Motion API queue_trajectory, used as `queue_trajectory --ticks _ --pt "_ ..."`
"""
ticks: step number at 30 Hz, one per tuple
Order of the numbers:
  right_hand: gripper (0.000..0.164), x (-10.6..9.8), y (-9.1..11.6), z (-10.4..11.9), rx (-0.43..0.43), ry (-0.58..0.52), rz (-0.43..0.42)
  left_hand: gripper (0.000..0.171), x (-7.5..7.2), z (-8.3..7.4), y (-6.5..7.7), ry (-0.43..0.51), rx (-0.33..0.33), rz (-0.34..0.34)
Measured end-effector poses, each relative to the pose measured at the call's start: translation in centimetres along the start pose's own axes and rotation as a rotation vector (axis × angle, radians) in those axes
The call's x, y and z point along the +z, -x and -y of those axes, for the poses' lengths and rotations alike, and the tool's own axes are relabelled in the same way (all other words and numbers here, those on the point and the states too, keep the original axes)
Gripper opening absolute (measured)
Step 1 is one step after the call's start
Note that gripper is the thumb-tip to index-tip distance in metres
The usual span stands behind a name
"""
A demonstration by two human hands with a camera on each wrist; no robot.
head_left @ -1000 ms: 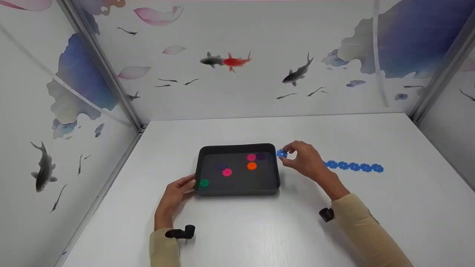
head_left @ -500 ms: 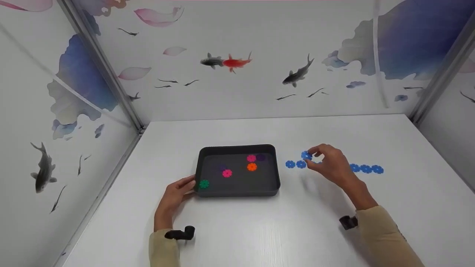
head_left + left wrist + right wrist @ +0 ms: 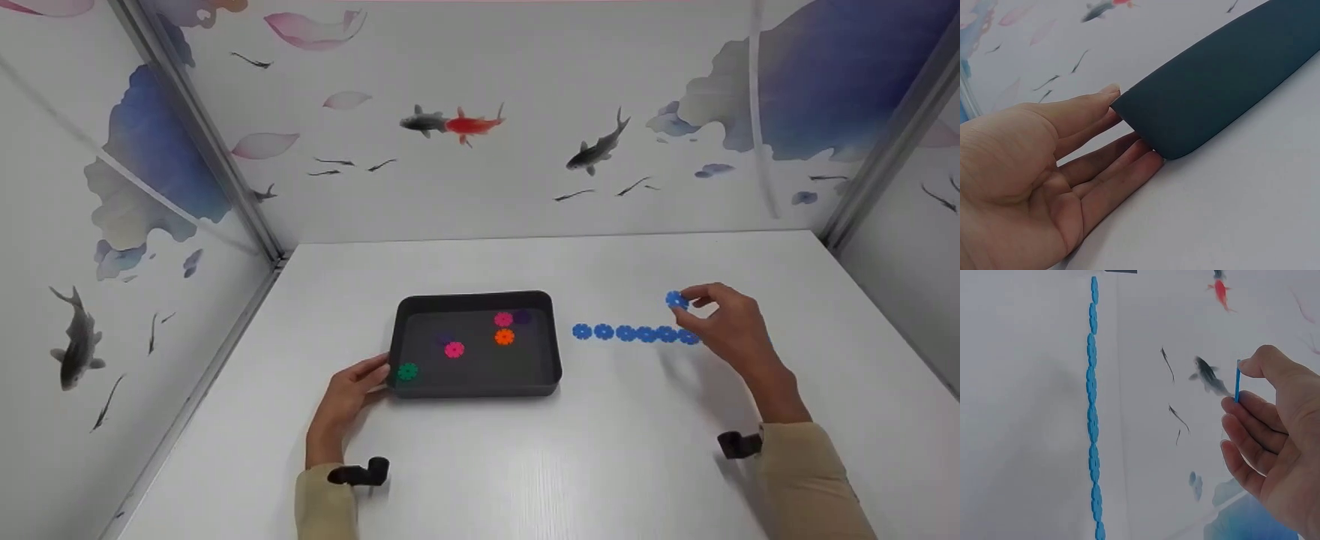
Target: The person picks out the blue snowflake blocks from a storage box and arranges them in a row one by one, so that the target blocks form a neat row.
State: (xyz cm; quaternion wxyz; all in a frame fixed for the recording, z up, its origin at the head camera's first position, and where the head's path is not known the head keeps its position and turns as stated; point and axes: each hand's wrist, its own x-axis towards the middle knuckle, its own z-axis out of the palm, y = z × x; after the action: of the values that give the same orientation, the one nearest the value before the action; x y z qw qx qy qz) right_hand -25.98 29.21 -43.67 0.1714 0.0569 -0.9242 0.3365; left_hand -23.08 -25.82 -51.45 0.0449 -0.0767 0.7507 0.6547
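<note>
My right hand (image 3: 724,322) is raised over the right part of the table, pinching a blue snowflake disc (image 3: 676,300) between thumb and fingers. In the right wrist view this disc (image 3: 1237,381) shows edge-on. Below it, a row of blue snowflake discs (image 3: 625,333) lies on the table, its right end hidden behind my hand. My left hand (image 3: 348,396) touches the left end of a dark rectangular tray (image 3: 472,391). The left wrist view shows the fingers fairly straight, their tips right at the tray's outer wall (image 3: 1202,95).
Inside the tray are pink discs (image 3: 454,349), an orange disc (image 3: 505,337), a green disc (image 3: 407,371) and dark purple discs (image 3: 522,317). White walls (image 3: 420,202) printed with fish stand behind and beside the white table (image 3: 525,465).
My right hand has carried the blue disc rightward from the tray's right edge, along the row, uncovering the row's left end. My left hand has stayed at the tray.
</note>
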Motion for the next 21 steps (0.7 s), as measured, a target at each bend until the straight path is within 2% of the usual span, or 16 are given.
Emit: queue_trajectory --ticks 8,15,21 --pt "0.046 -3.3 0.2 -3.1 0.152 0.025 -0.018 0.046 -0.2 -0.3 -0.1 -0.056 -0.006 0.007" --pt "0.055 -5.7 0.8 -5.8 0.289 0.01 -0.051 0.048 -0.1 -0.4 -0.2 -0.044 -0.023 0.02" --pt "0.061 -6.6 1.4 -8.4 0.376 0.031 -0.015 0.046 0.1 -0.2 -0.1 -0.031 -0.019 0.009"
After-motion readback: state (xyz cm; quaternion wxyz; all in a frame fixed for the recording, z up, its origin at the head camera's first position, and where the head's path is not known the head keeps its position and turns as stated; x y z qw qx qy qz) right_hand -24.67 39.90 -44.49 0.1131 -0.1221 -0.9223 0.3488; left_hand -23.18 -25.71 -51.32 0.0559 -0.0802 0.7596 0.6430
